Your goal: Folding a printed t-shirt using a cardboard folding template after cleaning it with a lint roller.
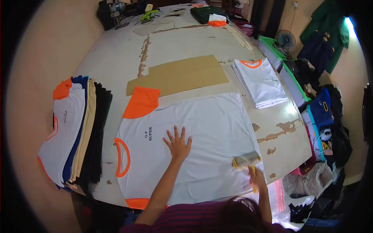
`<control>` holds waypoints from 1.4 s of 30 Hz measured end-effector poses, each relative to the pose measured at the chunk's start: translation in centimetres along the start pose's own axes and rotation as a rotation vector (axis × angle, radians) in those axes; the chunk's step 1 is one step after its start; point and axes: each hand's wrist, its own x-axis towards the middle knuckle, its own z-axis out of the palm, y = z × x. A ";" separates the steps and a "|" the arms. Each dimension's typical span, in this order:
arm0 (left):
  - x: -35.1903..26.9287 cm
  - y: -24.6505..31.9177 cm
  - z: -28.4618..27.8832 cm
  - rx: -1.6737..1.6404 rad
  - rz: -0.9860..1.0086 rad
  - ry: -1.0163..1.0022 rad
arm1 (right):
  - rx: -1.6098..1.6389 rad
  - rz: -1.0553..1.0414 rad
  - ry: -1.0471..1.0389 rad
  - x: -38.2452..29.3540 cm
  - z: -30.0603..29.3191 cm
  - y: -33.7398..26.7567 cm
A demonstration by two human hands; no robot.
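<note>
A white T-shirt (209,128) with orange sleeves and an orange neckband lies spread on the table before me, its collar to the left and hem to the right. Black lettering is printed on its chest. My left hand (178,147) rests flat on the shirt, fingers spread, beside the print. Near the hem, my right hand (256,177) grips the yellow handle of a lint roller (246,160). The roller's pale cylinder is on or just over the fabric; I cannot tell which.
Stacked shirts (87,134) in white, blue, beige and black lie at the left. Beyond the spread shirt is a brown cardboard sheet (180,75); folded white shirts (260,83) sit to its right. The table (186,40) has peeling patches. Bins (294,81) line its right side.
</note>
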 end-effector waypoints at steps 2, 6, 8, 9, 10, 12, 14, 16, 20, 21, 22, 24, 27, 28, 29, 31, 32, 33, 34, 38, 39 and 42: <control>0.2 0.0 0.0 -0.006 -0.022 0.006 | -0.077 -0.099 0.018 5.9 1.2 -3.1; 0.3 0.0 -0.4 -0.010 -0.030 -0.001 | -0.007 -0.244 0.002 18.6 4.1 -10.9; 0.4 0.3 -0.5 -0.006 -0.012 -0.007 | -0.080 -0.267 0.067 24.2 5.0 -14.0; 0.4 0.3 -0.4 -0.006 -0.015 -0.006 | -0.011 -0.259 0.089 26.1 5.9 -15.6; 0.4 0.4 -0.2 -0.008 -0.015 -0.006 | 0.057 -0.249 0.113 27.5 6.4 -16.6; 0.3 0.4 -0.2 -0.017 -0.018 -0.018 | 0.103 -0.154 0.072 29.2 6.7 -18.0; 0.5 1.1 -0.1 -0.026 0.001 -0.026 | 0.095 -0.165 0.065 29.7 5.3 -17.4; 0.3 0.4 -0.2 -0.020 -0.011 -0.015 | 0.059 -0.186 0.038 27.7 5.6 -16.6; 0.0 -0.2 -0.4 -0.047 -0.038 -0.041 | -0.062 -0.204 -0.028 18.7 3.0 -11.2; 0.1 -0.3 -0.5 -0.054 -0.046 -0.058 | -0.084 -0.210 -0.002 15.7 2.2 -9.3; 0.2 -0.3 -0.3 -0.063 -0.053 -0.083 | -0.075 -0.187 -0.021 13.3 1.3 -6.5; 0.3 -0.8 -0.6 -0.080 -0.079 -0.113 | 0.021 -0.129 -0.092 7.8 -0.4 -2.5; 1.0 1.0 -2.7 -0.157 -0.107 -0.139 | 0.062 -0.028 -0.113 0.1 -4.0 2.7; 1.0 1.6 -3.0 -0.198 -0.104 -0.109 | 0.096 0.050 -0.119 -2.1 -4.8 3.9; 0.9 1.8 -3.2 -0.190 -0.044 -0.021 | 0.129 0.123 -0.131 -3.6 -5.2 4.3; -0.2 3.6 -4.2 -0.333 0.070 -0.051 | 0.132 0.155 -0.083 -5.2 -5.2 4.0; -0.7 3.6 -3.7 -0.555 0.229 -0.094 | 0.124 0.169 -0.040 -5.4 -4.9 3.8; -2.1 5.2 -4.4 -0.672 0.250 -0.223 | 0.154 0.126 -0.009 -4.7 -4.4 3.7; -3.3 6.7 -4.9 -0.799 0.234 -0.489 | 0.149 0.082 0.015 -3.7 -3.9 3.2; -9.0 7.8 -3.5 -1.048 0.521 -1.204 | 0.107 -0.090 0.074 5.7 -1.0 -1.3; -9.0 8.8 -5.0 -0.952 0.566 -1.327 | 0.102 -0.123 0.078 8.4 -0.7 -3.0; -11.1 8.6 -3.6 -0.939 0.703 -1.414 | 0.069 -0.243 0.088 17.4 0.1 -8.1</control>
